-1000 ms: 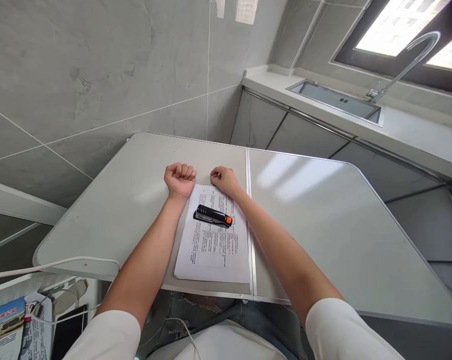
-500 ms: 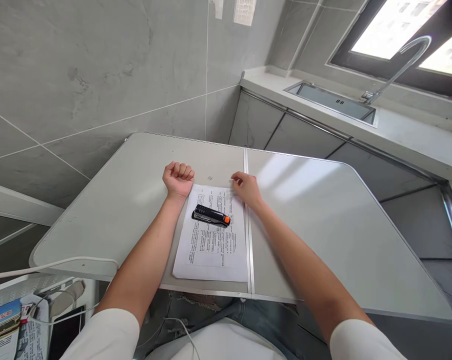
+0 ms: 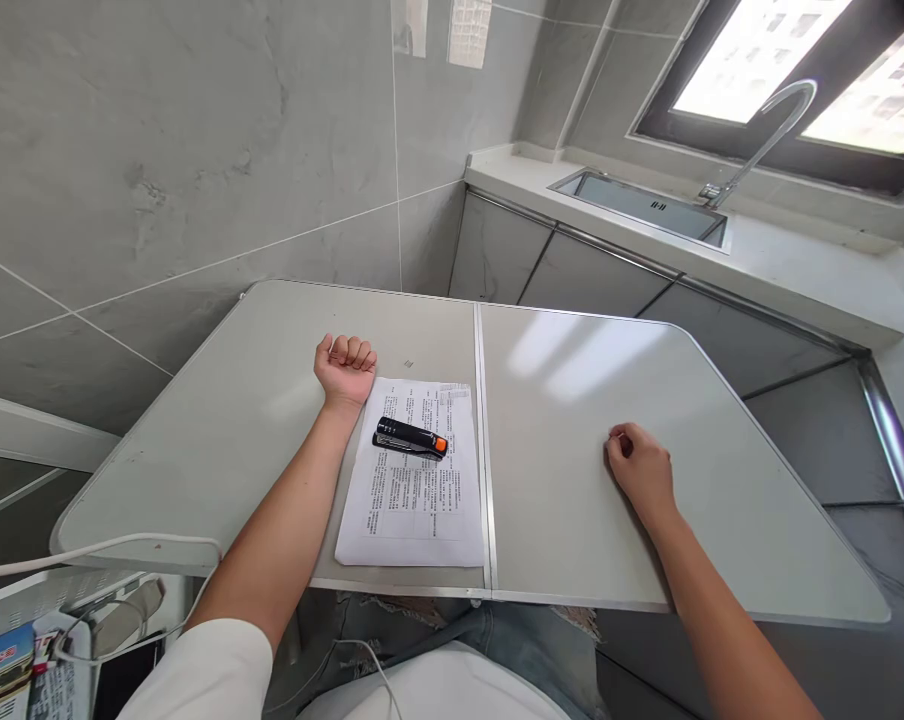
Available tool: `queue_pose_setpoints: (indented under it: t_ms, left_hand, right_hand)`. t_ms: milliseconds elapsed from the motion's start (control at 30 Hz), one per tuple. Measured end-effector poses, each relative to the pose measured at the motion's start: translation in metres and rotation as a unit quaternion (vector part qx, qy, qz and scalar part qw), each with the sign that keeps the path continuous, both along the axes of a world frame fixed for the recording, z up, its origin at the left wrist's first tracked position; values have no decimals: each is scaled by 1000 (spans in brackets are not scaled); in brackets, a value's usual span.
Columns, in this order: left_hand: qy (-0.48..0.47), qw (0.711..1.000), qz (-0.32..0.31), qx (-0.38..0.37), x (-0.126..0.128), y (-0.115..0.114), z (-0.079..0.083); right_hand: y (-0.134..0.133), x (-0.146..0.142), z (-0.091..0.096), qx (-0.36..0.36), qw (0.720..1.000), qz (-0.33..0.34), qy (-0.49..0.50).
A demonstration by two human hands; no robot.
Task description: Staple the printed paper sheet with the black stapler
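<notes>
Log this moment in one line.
left hand: curled, beside papers | right hand: curled, at right table half, contents unclear | stapler: lying on papers | tiny bits: on table, beyond papers

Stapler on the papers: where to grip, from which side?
Probably mid-body, from above: thumb on the near long side, fingers on the far one. The stapler is slim and lies roughly crosswise on the papers, orange end to the right, with nothing on top and both long sides unobstructed.

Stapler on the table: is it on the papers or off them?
On them: the black stapler lies across the printed sheets, within their edges.
</notes>
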State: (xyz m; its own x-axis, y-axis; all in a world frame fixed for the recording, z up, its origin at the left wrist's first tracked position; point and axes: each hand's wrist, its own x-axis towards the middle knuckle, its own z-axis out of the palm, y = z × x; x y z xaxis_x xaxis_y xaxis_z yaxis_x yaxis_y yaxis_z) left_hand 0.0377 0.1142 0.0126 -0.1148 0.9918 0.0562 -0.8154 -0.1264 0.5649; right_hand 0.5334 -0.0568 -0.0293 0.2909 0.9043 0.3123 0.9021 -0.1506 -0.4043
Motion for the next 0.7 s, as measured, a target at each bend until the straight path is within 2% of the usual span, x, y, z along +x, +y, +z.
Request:
queue_pose_setpoints:
  t_ms: [100, 200, 500, 700]
  left_hand:
    - [-3, 1000, -12, 9, 1, -1, 1]
    - [8, 999, -29, 11, 3, -1, 3]
    - [91, 993, -72, 7, 12, -2, 6]
    - [173, 980, -86, 39, 24, -4, 2]
  right_hand:
    - [-17, -8, -3, 3, 998, 5, -65]
    - [-17, -19, -3, -13, 994, 15, -112]
    - [-11, -22, 0, -37, 995, 3, -98]
    - [-10, -23, 3, -48, 995, -2, -87]
